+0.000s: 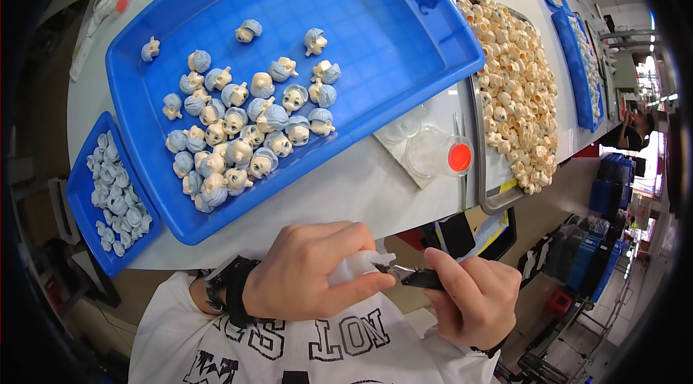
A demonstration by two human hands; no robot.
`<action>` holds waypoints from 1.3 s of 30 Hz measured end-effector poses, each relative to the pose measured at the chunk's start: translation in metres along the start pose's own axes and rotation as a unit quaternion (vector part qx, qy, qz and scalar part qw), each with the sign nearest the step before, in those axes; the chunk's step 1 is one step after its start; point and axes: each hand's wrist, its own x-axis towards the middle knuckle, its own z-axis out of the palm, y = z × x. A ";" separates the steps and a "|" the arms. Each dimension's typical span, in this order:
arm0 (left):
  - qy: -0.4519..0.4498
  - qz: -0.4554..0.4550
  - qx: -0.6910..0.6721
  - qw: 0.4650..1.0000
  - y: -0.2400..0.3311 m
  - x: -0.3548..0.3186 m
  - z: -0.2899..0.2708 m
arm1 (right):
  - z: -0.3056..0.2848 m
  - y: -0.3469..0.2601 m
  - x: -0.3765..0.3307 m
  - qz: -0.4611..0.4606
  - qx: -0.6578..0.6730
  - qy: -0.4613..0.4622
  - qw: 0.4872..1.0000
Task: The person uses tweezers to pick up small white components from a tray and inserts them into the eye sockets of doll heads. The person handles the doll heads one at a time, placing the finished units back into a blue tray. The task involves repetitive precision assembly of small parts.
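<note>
My left hand (310, 268) is closed around a small white plastic part (355, 266), held just below the table's front edge. My right hand (473, 297) grips dark tweezers (415, 277) whose tip touches that white part. A black watch sits on my left wrist. Above the hands lies a large blue tray (404, 45) holding several small doll heads with pale blue hair (238, 124), clustered in its left half.
A small blue tray (79, 200) of pale blue hair pieces sits at the left. A metal tray (482, 167) heaped with cream doll faces (520, 81) stands at the right. Clear round containers, one with an orange lid (459, 157), lie between the trays. More blue trays run along the far right.
</note>
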 end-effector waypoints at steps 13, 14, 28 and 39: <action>0.025 0.044 0.027 0.998 0.002 -0.001 0.002 | -0.016 0.001 0.000 -0.002 0.032 -0.064 0.997; 0.026 0.045 0.027 0.998 0.002 -0.001 0.002 | -0.016 0.001 0.000 -0.001 0.031 -0.068 0.997; 0.047 0.029 0.097 0.994 -0.001 -0.006 0.006 | -0.016 0.007 0.013 0.025 0.143 -0.156 0.977; 0.014 0.041 0.072 0.996 0.002 -0.007 0.010 | -0.023 0.026 0.021 0.089 0.439 -0.373 0.813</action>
